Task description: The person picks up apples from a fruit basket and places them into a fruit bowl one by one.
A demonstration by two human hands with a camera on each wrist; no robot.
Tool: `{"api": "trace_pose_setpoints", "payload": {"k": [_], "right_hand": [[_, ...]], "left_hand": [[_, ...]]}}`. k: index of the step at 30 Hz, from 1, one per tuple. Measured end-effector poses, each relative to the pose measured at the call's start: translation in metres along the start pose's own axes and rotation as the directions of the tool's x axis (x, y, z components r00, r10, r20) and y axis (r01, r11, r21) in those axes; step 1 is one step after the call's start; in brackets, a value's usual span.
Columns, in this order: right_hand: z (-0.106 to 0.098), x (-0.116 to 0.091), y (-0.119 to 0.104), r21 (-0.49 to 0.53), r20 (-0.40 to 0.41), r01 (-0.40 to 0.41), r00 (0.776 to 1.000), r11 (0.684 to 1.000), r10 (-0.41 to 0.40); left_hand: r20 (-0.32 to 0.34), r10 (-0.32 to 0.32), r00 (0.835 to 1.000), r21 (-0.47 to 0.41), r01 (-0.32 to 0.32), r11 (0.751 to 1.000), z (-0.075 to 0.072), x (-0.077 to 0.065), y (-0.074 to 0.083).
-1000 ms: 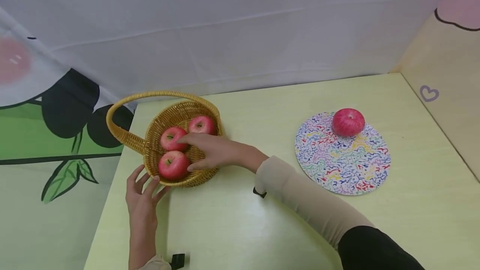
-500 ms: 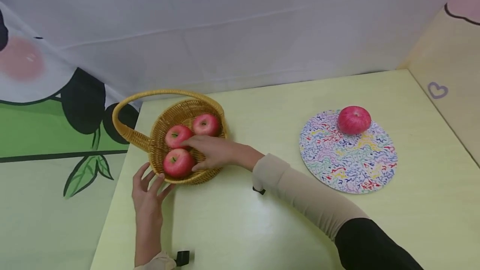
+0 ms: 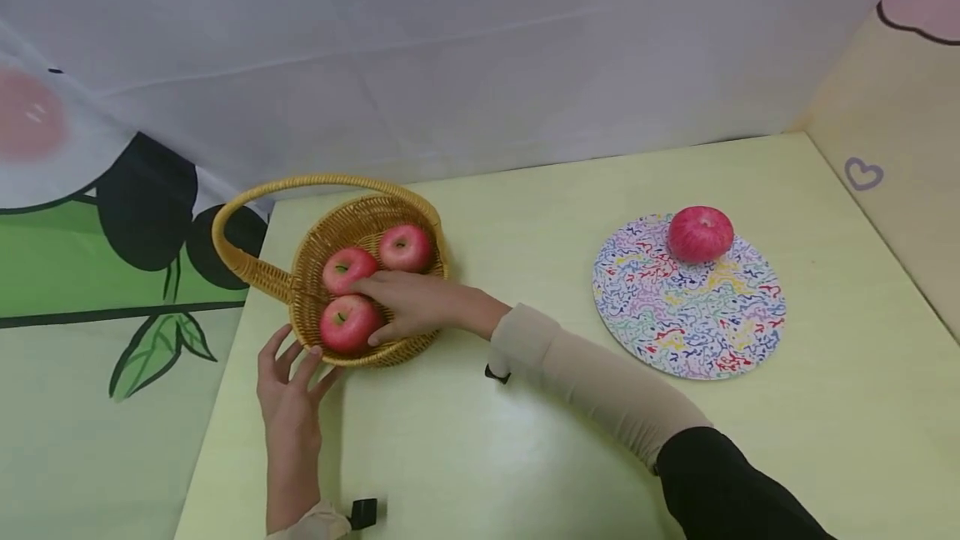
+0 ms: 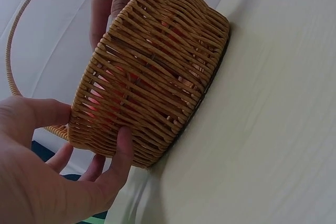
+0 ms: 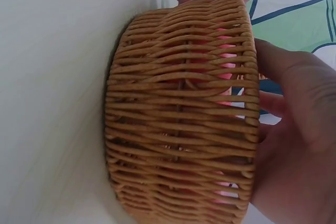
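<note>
A round wicker basket (image 3: 300, 298) with a tall arched handle stands at the table's left, three red apples inside. My right hand (image 3: 423, 302) reaches into it over the near right rim. Its fingers lie behind the front apple (image 3: 347, 325), with the thumb at that apple's right side, gripping it. Another apple (image 3: 347, 267) touches those fingers; a third apple (image 3: 406, 247) lies farther back. My left hand (image 3: 291, 411) steadies the basket from outside, fingers spread, one fingertip at the rim and the thumb against the woven wall (image 4: 157, 77).
A round, flat mat (image 3: 690, 327) with a multicoloured squiggle pattern lies on the right of the pale table (image 3: 480, 448). One apple (image 3: 701, 235) sits near its back edge. A grey-white cloth (image 3: 480, 90) hangs behind the table.
The right hand's fingers have worked slightly farther in between the front apple and the one behind it. The left hand and basket stay together; the whole view shifts slightly.
</note>
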State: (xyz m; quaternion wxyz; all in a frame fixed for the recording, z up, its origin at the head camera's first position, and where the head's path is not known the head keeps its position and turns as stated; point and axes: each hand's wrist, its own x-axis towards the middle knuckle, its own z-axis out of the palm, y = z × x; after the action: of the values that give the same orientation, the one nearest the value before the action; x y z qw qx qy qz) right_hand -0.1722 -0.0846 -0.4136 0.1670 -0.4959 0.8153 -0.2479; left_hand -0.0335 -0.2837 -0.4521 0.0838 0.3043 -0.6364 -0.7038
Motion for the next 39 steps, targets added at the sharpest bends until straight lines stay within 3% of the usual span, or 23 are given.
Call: {"api": "trace_pose_setpoints", "payload": {"k": [7,21,28,39], "right_hand": [[-0.001,0.006,-0.001,-0.008,0.030,-0.051,0.998,0.999,0.051],[0.007,0.020,-0.008,0.022,0.057,-0.080,0.995,0.997,0.078],[0.016,0.023,-0.016,0.028,0.072,-0.161,0.985,0.987,0.159],[0.027,0.029,-0.026,-0.030,0.045,-0.268,0.962,0.963,0.270]], "left_hand": [[-0.005,0.014,1.000,-0.021,-0.014,1.000,0.002,0.002,0.002],[0.006,0.028,1.000,-0.049,-0.028,0.998,0.003,0.002,0.003],[-0.005,-0.004,1.000,-0.030,0.004,1.000,0.001,0.001,0.001],[-0.008,0.007,1.000,-0.041,-0.007,0.999,-0.001,0.000,-0.003]]}}
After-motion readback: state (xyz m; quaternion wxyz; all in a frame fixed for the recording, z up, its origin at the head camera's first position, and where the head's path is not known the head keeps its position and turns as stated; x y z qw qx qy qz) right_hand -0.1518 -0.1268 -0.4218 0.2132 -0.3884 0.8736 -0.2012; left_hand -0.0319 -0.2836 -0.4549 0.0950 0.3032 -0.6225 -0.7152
